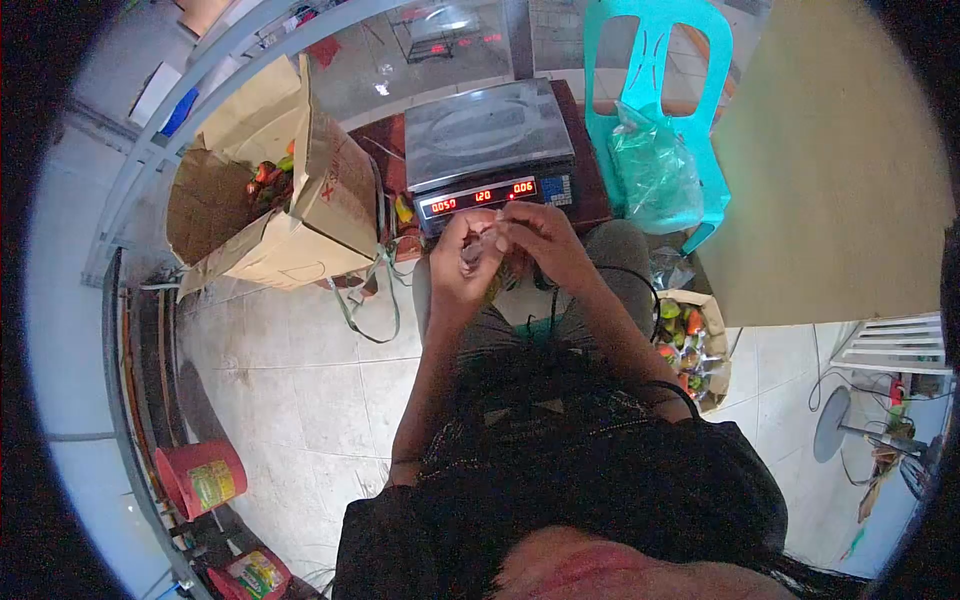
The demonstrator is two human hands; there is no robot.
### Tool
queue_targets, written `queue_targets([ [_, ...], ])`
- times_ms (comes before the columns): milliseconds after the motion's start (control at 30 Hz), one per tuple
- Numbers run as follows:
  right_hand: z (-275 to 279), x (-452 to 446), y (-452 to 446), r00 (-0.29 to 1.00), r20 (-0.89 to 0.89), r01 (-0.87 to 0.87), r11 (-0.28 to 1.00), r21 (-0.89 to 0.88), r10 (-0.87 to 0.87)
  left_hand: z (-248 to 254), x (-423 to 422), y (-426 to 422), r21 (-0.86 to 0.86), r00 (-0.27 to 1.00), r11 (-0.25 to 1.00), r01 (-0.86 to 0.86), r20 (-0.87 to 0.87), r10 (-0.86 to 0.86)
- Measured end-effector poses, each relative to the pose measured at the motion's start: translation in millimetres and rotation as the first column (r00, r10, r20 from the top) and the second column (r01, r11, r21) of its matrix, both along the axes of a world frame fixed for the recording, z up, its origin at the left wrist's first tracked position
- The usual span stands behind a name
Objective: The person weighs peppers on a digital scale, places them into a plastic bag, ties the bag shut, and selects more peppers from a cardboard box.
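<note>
My left hand (462,270) and my right hand (550,243) meet in front of the scale, fingers closed on what looks like a clear plastic bag (480,247). Part of the bag is hidden by the fingers. Just beyond them stands a digital scale (488,130) with a bare metal pan and red lit digits. Some yellow-green shows below my hands, too covered to name. A yellow and red pepper (403,208) lies at the scale's left side.
On the left, an open cardboard box (335,190) holds red and green peppers (270,180). A teal plastic chair (712,130) bears a bundle of clear plastic bags (655,175). At my right, a low carton (718,345) contains bagged peppers. A large cardboard sheet (840,170) stands beyond it.
</note>
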State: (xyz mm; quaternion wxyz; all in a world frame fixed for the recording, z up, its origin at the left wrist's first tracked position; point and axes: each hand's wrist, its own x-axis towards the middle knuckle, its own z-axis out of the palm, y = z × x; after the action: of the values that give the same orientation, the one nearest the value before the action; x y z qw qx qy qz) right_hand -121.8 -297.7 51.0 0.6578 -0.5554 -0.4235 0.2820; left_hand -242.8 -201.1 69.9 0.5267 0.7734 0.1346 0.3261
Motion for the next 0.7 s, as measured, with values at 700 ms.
queue_targets([
  [700,0.7,2.8,-8.9,0.947,0.083,0.315,0.947,-0.058,-0.310,-10.1,9.5,-3.5,-0.021,0.998,0.999,0.032,-0.044,-0.033],
])
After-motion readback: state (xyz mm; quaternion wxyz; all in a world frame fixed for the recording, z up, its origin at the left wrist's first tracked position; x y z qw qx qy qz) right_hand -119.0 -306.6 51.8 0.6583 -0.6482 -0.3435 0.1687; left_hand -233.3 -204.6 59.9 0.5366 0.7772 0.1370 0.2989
